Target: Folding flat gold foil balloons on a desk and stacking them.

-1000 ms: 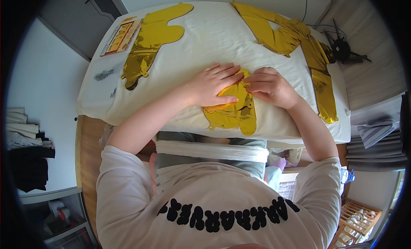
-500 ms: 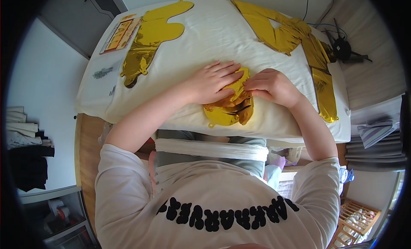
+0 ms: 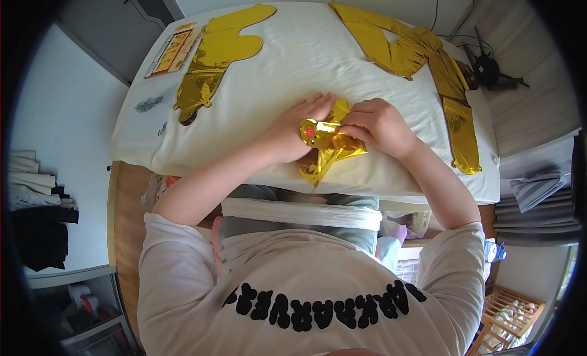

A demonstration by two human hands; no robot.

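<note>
A crumpled gold foil balloon [image 3: 331, 153] lies near the front edge of the white-covered table, partly hidden under both hands. My left hand [image 3: 292, 128] rests flat at its left side with the fingers stretched out. One folded flap of the foil, bearing a small red mark, stands up over that hand's thumb side. My right hand [image 3: 380, 125] has its fingers curled and pinches the upper right part of the balloon. Farther back lie two more flat gold foil balloons, one at the left [image 3: 227, 45] and a longer one at the right [image 3: 445, 68].
Beside the left balloon lie a printed picture sheet [image 3: 174, 50] and a clear plastic packet [image 3: 143, 120]. A black device with antennas [image 3: 487, 70] and cables stands at the table's far right. White film [image 3: 299, 214] stretches across my lap by the table's front edge.
The balloon between my hands has been lifted and folded over, its flap now reaching left across my left hand. My right hand has shifted slightly left while holding the foil.
</note>
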